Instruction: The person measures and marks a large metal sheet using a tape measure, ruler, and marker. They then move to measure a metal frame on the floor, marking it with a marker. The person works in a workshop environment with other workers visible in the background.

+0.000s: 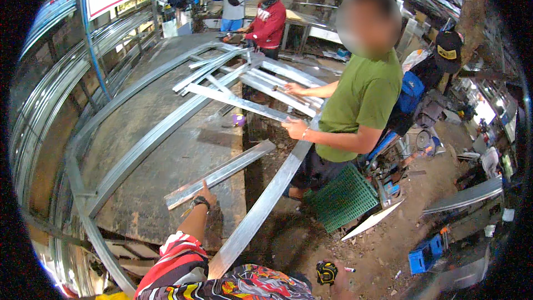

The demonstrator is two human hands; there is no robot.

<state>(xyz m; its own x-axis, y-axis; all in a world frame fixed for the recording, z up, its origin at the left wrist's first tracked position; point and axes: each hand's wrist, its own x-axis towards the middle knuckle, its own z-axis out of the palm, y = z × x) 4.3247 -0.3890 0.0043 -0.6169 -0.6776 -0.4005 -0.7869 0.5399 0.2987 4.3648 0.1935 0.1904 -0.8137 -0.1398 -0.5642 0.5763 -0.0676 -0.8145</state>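
My left hand (206,193), with a dark watch on its wrist, reaches over the tabletop. Its index finger is stretched out to the edge of a short metal bar (239,164) lying there. Low in the picture my right hand (340,284) is closed round a yellow and black tape measure (326,272). A small white marker with a red end (350,270) shows beside those fingers; whether I hold it too is unclear. Between my hands a long flat metal bar (266,200) slants from near my body up to a co-worker in a green shirt (361,100).
A large metal frame (161,128) rests on the worn table (139,194). The co-worker holds another metal strip (239,101). On the ground are a green plastic crate (345,197) and a blue box (425,255). Metal lengths (50,105) are racked at left; more people stand farther back.
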